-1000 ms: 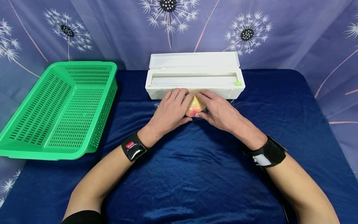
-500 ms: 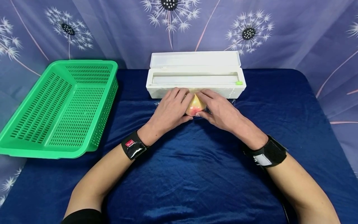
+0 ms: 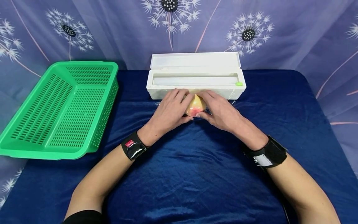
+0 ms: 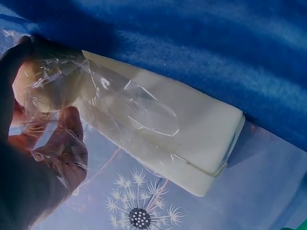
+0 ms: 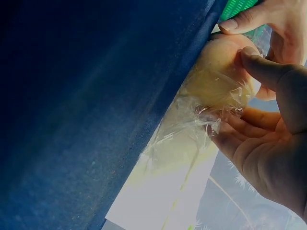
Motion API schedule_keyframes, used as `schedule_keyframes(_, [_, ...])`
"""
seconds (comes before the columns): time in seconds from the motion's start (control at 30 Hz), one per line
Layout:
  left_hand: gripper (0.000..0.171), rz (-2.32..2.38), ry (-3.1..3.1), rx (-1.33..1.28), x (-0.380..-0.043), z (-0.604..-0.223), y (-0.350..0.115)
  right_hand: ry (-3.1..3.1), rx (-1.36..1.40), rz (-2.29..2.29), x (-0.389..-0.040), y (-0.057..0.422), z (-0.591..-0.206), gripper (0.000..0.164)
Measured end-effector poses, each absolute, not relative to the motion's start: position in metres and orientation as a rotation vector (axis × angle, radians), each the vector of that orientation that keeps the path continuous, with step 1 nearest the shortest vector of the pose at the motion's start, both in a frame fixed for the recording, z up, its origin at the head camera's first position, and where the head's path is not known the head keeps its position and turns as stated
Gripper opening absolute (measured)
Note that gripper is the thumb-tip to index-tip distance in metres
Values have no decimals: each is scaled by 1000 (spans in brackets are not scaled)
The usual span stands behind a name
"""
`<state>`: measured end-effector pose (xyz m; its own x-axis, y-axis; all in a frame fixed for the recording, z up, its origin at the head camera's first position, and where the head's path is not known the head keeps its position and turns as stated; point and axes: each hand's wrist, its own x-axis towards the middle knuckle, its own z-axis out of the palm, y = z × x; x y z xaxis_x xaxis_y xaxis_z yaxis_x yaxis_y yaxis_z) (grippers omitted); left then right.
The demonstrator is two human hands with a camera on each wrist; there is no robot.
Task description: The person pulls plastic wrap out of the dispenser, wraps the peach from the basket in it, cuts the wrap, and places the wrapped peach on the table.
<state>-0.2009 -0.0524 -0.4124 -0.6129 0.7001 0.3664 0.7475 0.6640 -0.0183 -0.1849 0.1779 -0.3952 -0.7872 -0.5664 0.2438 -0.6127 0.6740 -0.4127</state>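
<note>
A yellow fruit with a pink blush, likely a peach (image 3: 196, 107), sits between both hands in front of a white cling film dispenser (image 3: 156, 93). My left hand (image 3: 171, 109) curls round its left side, thumb low at the near edge. From the other side my right hand (image 3: 222, 112) holds it, with the thumb pressed on the fruit in the right wrist view. Clear cling film (image 4: 139, 108) wraps the fruit and spreads across the dispenser's front in the left wrist view. Crumpled film (image 5: 184, 117) bunches at the right fingertips. The fruit's far side is mostly hidden by fingers.
The dispenser's lid (image 3: 195, 60) stands raised at the back, and a small green slider (image 3: 239, 84) sits at its right front edge. A green plastic basket (image 3: 93, 137) stands to the left. Blue cloth (image 3: 179, 174) covers the table; a dandelion-print curtain (image 3: 117, 28) hangs behind.
Both hands stay on the fruit in nearly the same place. The right fingertips shift slightly at its top, so a little more of its yellow upper part shows.
</note>
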Motion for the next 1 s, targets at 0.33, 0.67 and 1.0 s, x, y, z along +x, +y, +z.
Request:
schedule_keyframes(0.33, [83, -226, -2553, -1140, -202, -412, -54, -2730, 979, 765, -185, 179, -399, 59])
schedule_keyframes(0.67, [83, -265, -2556, -1145, -204, -410, -54, -2683, 997, 759, -185, 179, -400, 58])
schedule_keyframes(1.0, [81, -313, -2572, -1144, -206, -410, -56, -2702, 967, 774, -184, 178, -399, 52])
